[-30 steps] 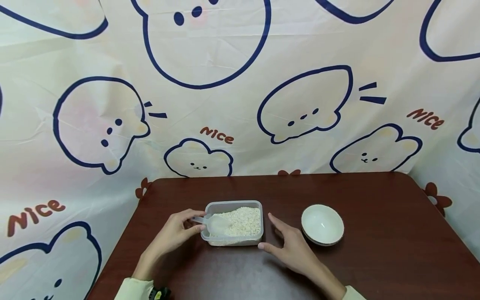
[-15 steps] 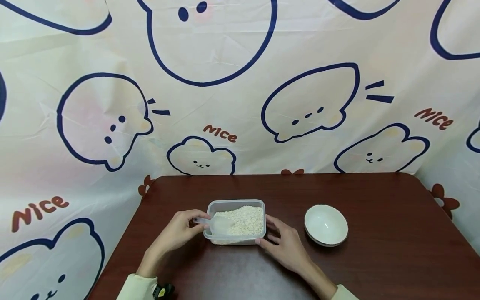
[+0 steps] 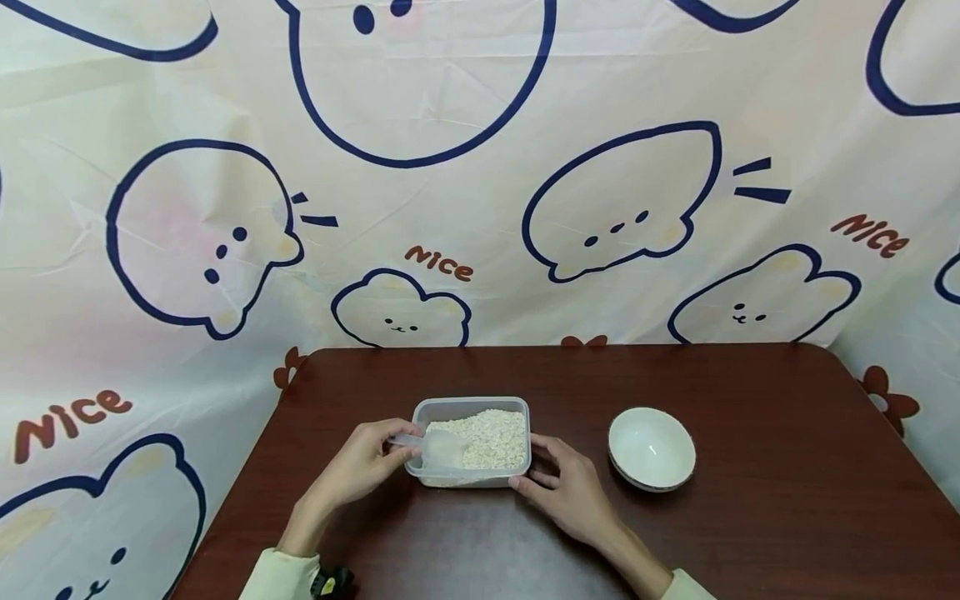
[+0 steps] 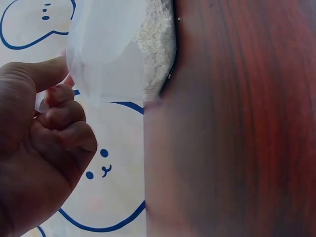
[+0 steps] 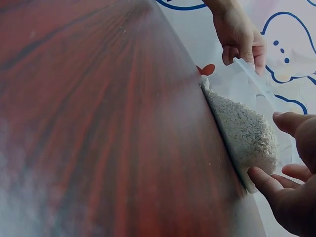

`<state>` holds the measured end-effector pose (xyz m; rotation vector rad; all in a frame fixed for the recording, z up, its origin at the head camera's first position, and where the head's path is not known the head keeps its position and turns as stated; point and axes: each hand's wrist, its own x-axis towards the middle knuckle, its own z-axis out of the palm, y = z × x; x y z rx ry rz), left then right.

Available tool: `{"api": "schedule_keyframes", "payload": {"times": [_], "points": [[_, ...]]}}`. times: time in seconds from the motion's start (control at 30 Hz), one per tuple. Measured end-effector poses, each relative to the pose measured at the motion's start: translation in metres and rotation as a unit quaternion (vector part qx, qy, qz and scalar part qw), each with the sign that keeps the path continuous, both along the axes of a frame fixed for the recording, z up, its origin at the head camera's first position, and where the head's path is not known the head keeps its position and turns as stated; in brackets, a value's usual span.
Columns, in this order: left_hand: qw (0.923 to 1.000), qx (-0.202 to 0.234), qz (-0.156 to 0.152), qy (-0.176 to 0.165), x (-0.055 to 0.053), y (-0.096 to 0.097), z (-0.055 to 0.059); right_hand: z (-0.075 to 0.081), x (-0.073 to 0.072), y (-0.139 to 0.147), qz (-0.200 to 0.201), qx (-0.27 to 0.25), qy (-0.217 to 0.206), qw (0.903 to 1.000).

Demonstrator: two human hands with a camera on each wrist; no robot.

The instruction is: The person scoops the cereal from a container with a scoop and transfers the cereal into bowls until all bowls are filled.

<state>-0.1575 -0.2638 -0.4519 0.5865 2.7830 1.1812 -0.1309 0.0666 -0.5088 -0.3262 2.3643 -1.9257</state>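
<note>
Left hand [image 3: 362, 461] pinching the translucent plastic scoop [image 3: 442, 448], brace the clear rectangular plastic tub [image 3: 467, 477] with the outspread right hand [image 3: 567, 487].

The counter [image 5: 98, 133] fills the left and middle, its dark red-brown wood streaked and faintly glossy. To the right stands a translucent box [image 5: 259, 83], pale grain [image 5: 242, 126] showing through its wall, deeper toward the near end. The right grip [image 5: 296, 197], a bare hand, comes in from the right edge, digits spread; one tip touches the box low at its near end, another lies by the wall farther up. At the far end, the left grip [image 5: 241, 37] has bent fingers; what they hold is unclear. Behind is a white backdrop [image 5: 192, 29] with blue-outlined drawings.
</note>
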Motion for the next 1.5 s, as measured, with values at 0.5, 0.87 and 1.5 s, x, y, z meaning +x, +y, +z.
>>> {"api": "schedule_keyframes", "payload": {"times": [0.5,0.87,1.5], "points": [[0.9968,0.017,0.004,0.078,-0.005,0.033,-0.003,0.000,0.000,-0.002,-0.005,-0.013,-0.007,0.9999],[0.9952,0.007,0.025,0.094,-0.004,0.046,-0.011,0.000,0.000,-0.002,-0.009,-0.012,-0.010,0.9998],[0.9904,0.069,0.017,0.118,0.002,0.035,-0.014,0.000,0.001,-0.005,-0.001,-0.018,-0.014,0.9997]]}}
